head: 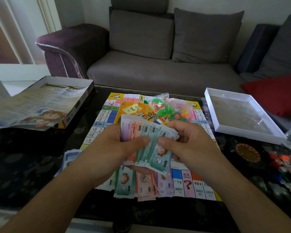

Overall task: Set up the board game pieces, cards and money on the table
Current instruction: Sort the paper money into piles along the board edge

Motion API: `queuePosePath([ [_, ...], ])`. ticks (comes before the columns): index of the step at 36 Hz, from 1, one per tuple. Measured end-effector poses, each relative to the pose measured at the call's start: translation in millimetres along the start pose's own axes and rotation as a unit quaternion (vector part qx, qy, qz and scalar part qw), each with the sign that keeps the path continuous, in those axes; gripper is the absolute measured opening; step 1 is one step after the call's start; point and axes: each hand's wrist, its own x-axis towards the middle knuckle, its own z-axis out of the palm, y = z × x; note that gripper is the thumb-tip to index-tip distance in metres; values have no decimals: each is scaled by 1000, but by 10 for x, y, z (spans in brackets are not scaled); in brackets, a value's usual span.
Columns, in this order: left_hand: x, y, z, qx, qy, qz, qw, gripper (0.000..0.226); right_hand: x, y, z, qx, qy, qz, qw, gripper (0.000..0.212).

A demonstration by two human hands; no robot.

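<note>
While both hands (151, 145) pinched fanned banknotes (151, 132), the board (186, 182) beneath read "CHANCE", "2600", "2400" and "2200".

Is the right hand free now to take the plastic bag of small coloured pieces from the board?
Probably not yet. The right hand and left hand both grip the fan of play money. The bag lies just beyond on the board, with nothing blocking it.
</note>
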Motion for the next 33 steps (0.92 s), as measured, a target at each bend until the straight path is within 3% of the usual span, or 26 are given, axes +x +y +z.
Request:
queuePosePath([
  [13,-2,9,-21,50,15,9,999,23,53,97,-12,-37,11,-6,999,7],
  [26,-11,35,-60,65,34,-15,997,18,72,187,86,54,9,-25,998,6],
  [33,31,85,-345,11,164,-56,985,21,155,313,220,-32,18,24,999,6],
])
